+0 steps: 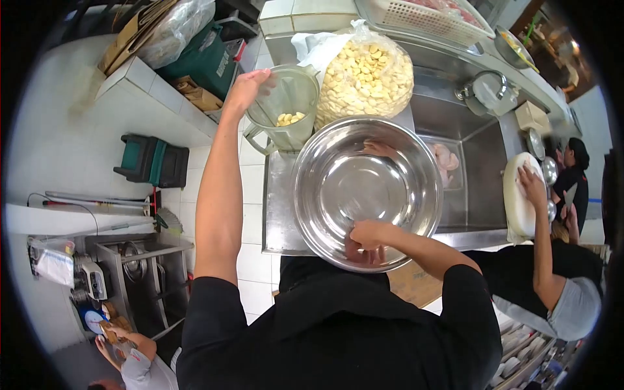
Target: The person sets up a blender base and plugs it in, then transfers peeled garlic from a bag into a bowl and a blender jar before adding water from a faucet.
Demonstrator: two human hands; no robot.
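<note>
My left hand (244,92) grips the upper rim of a clear blender jar (300,133), its fingers over the edge. A few peeled garlic cloves (289,119) lie inside the jar, which stands on the steel counter with its handle towards the lower left. My right hand (369,234) is low inside a large, shiny steel bowl (364,175), near the wall closest to me. Its fingers are curled closed, and what they hold, if anything, is hidden. Behind the bowl sits a big plastic bag of peeled garlic cloves (367,68), beside the jar.
Right of the bowl is a steel sink (478,169) with pale raw meat (445,159) in it. A white perforated basket (429,19) stands at the back. At the right, a co-worker's hand (533,185) rests on a white board (520,208); another person holds a knife (570,195).
</note>
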